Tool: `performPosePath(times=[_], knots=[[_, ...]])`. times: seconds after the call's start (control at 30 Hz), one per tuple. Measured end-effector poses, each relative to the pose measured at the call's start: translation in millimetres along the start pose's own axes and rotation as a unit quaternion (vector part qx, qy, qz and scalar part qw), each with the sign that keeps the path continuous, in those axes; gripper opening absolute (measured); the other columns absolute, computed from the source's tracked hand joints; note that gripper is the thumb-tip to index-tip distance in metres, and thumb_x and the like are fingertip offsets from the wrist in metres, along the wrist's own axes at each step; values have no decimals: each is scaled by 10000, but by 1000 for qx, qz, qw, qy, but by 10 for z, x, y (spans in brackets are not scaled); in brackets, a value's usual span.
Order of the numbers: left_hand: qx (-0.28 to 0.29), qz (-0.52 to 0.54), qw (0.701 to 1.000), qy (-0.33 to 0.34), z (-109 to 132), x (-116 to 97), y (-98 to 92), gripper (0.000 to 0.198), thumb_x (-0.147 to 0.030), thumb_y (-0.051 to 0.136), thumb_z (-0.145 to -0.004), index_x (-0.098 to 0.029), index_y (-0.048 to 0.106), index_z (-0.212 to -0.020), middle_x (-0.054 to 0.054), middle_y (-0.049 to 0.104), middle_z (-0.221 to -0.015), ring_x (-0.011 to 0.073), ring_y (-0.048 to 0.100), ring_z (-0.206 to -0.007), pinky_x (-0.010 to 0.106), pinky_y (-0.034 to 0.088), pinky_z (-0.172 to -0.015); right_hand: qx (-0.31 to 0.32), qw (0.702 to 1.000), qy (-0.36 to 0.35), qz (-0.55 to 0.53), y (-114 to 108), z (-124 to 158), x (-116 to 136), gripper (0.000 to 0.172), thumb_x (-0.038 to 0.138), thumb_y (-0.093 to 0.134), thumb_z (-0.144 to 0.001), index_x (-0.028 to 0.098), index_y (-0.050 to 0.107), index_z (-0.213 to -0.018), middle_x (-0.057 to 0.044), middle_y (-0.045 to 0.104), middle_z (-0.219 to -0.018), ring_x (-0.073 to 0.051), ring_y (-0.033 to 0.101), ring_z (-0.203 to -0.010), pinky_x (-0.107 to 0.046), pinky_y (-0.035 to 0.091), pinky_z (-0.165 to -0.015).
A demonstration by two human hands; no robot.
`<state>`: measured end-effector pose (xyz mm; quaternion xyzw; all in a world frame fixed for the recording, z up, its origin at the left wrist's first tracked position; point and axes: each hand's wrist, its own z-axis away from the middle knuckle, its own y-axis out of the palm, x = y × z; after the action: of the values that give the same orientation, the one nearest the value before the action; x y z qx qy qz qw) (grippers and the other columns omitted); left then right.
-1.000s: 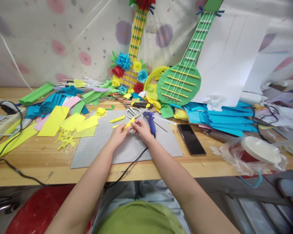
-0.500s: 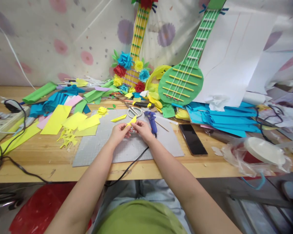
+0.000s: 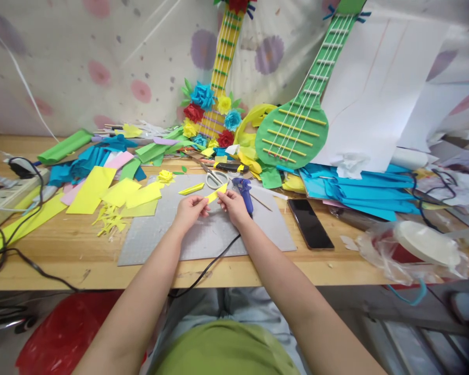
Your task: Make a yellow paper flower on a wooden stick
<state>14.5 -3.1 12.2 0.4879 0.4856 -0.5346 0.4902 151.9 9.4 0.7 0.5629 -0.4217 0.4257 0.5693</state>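
One wooden surface (image 3: 82, 260) is carrying everything I'm watching. Grey mat (image 3: 146, 242) is lying on top. Right arm (image 3: 289, 281) is partly hiding black cord (image 3: 214, 260); I'm reckoning arm could be snagging it, dragging tools. Left hand (image 3: 190, 211) and right hand (image 3: 234, 205) are pinching, thumb against fingers. Blue glue gun (image 3: 245, 192) is resting just beside right hand; I'm judging stray elbowing could be knocking it. Yellow paper strip (image 3: 218, 194) is spanning both pinches, over mat; uneven tugging could be tearing or creasing it.
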Motion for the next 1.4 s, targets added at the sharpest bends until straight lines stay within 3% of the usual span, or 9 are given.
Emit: performPosePath(times=[0.3, 0.43, 0.57, 0.9, 1.07, 1.4], knots=[[25, -74, 997, 23, 5, -19, -167, 319, -444, 626, -608, -135, 559, -649, 10, 601, -537, 114, 554, -445, 235, 457, -479, 2, 999, -7, 34, 26, 16, -15, 372, 491, 630, -587, 196, 402, -575, 53, 524, -490, -38, 358, -371, -187, 245, -372], [-5, -110, 993, 44, 15, 2, -152, 368, -475, 580, -652, -149, 595, -821, 46, 638, -753, 149, 602, -585, 217, 440, -420, 20, 999, 7, 46, 27, 5, -35, 400, 517, 633, -571, 198, 391, -572, 55, 522, -478, -37, 352, -358, -185, 232, -365], [-21, -146, 986, 83, 13, 20, -91, 368, -475, 581, -650, -145, 616, -811, 81, 608, -930, 159, 587, -717, 205, 451, -421, 30, 999, 8, 45, 35, 2, -40, 412, 524, 645, -562, 195, 398, -572, 58, 517, -469, -35, 347, -349, -183, 222, -364], [34, -122, 991, 46, -25, 77, -75, 274, -417, 573, -672, -146, 580, -710, -2, 587, -564, 102, 540, -487, 212, 437, -468, -3, 998, -5, 56, 31, -15, -56, 411, 577, 609, -575, 198, 453, -603, 73, 417, -460, -47, 310, -387, -204, 214, -396], [72, -90, 993, -10, -19, 3, -132, 333, -451, 642, -596, -134, 578, -675, 3, 581, -550, 101, 544, -477, 206, 441, -444, -23, 995, -39, 93, 15, -34, -97, 410, 573, 590, -604, 196, 436, -558, 63, 393, -459, -56, 306, -421, -207, 229, -425], [4, -74, 996, -58, -43, -73, -270, 335, -415, 679, -551, -124, 607, -700, 15, 609, -582, 127, 584, -533, 216, 454, -436, -72, 980, -69, 170, 31, -25, -83, 424, 515, 496, -717, 191, 437, -451, 45, 394, -433, -72, 342, -443, -215, 277, -465]])
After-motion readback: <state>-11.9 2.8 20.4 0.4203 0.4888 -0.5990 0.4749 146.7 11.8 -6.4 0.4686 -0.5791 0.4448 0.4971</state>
